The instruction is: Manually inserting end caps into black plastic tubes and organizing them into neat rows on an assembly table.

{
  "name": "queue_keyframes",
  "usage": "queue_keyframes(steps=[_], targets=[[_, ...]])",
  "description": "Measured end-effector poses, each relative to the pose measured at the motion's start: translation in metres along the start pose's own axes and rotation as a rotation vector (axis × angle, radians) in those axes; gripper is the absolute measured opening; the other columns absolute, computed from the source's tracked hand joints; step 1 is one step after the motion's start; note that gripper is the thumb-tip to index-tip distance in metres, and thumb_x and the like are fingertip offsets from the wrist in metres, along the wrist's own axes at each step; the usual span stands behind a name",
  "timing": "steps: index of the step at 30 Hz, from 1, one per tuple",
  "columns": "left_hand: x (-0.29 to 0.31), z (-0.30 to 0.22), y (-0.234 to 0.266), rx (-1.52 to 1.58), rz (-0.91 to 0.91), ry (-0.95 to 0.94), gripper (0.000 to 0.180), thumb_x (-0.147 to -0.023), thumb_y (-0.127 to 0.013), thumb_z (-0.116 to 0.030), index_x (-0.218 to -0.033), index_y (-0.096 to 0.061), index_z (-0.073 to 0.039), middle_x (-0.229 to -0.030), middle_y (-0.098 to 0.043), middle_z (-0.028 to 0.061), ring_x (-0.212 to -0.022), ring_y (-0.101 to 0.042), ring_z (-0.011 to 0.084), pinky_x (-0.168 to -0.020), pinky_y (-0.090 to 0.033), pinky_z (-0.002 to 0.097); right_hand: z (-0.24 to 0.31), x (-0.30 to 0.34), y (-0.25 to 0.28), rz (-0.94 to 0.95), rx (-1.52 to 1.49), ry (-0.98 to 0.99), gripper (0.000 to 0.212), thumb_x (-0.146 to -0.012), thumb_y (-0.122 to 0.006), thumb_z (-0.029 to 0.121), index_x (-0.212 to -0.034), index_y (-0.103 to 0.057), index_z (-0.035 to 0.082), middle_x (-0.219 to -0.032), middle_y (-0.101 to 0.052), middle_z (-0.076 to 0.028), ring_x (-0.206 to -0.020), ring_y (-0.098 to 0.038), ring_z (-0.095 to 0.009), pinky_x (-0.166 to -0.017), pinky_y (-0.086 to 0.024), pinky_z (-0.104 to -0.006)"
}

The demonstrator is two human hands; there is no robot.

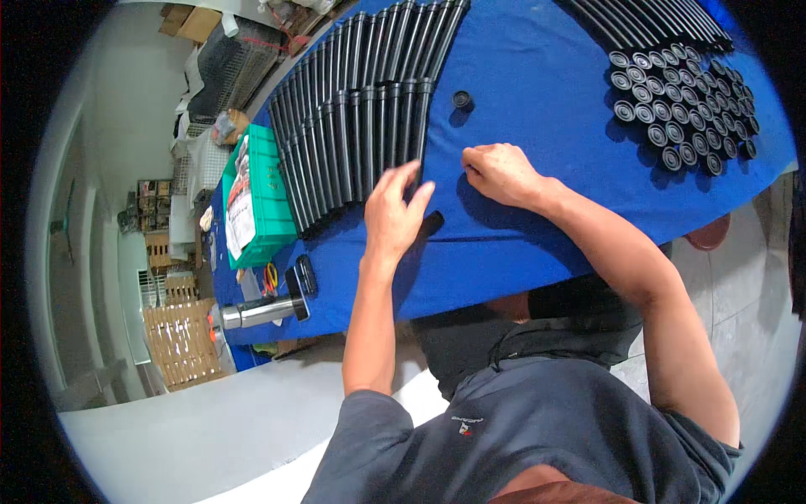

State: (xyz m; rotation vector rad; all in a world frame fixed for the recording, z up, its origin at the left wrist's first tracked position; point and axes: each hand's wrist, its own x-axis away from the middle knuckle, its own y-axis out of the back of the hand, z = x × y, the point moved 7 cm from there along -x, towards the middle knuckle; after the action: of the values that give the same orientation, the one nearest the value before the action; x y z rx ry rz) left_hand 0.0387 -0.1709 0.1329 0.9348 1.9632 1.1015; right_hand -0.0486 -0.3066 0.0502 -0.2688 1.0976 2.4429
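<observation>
Tubes (361, 139), slim and glossy black, rowed far left on a blue cloth-covered table (529, 84).
I read the left hand (393, 210) as partly open, thumb spread, holding nothing, at their near ends; a short dark cylinder (432, 223) lies just right of it. Right hand (501, 174) curled, contents I cannot tell, near one round black cap (461, 100); ringed black caps (678, 112) cluster far right.

Your blue-clothed table (529, 260), black tubes (369, 139) at eleven o'clock, round black caps (679, 112) at one, a lone cap (461, 99) near twelve, green crate (275, 197) and probably a steel flask (259, 313) toward ten
</observation>
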Motion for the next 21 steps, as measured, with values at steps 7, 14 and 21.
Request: queue_keyframes(steps=[7,14,21], targets=[[-0.113,-0.032,-0.074,-0.119,-0.021,-0.255,0.055,-0.082,-0.067,-0.019,-0.135,-0.053,-0.010,-0.132,-0.054,0.0218,-0.122,-0.052,0.0377,-0.105,-0.040,0.0424,-0.004,0.000,0.000,-0.037,0.001,0.013,0.011,-0.080,-0.055,0.013,-0.083,-0.058,0.002,-0.081,-0.067,-0.020,-0.075,-0.066,-0.040,-0.068,-0.054,-0.0525],[-0.129,-0.021,-0.090,-0.097,0.057,-0.245,0.033,-0.079,-0.064,-0.010,-0.112,-0.065,-0.004,-0.110,-0.062,0.0178,-0.105,-0.060,0.0361,-0.093,-0.048,0.0417,0.009,-0.001,0.004,0.030,0.003,-0.003,0.012,-0.076,-0.057,0.013,-0.081,-0.058,0.002,-0.078,-0.067,-0.022,-0.073,-0.068,-0.040,-0.064,-0.054,-0.0530],[-0.073,-0.038,-0.041,0.033,-0.090,-0.114,0.033,-0.085,-0.068,-0.010,-0.116,-0.065,-0.001,-0.108,-0.061,0.0165,-0.098,-0.062,0.0283,-0.086,-0.049,0.0356,-0.012,0.001,0.026,-0.196,-0.067,-0.116,0.014,-0.079,-0.058,0.014,-0.085,-0.057,0.002,-0.082,-0.066,-0.022,-0.075,-0.066,-0.042,-0.066,-0.053,-0.0533]])
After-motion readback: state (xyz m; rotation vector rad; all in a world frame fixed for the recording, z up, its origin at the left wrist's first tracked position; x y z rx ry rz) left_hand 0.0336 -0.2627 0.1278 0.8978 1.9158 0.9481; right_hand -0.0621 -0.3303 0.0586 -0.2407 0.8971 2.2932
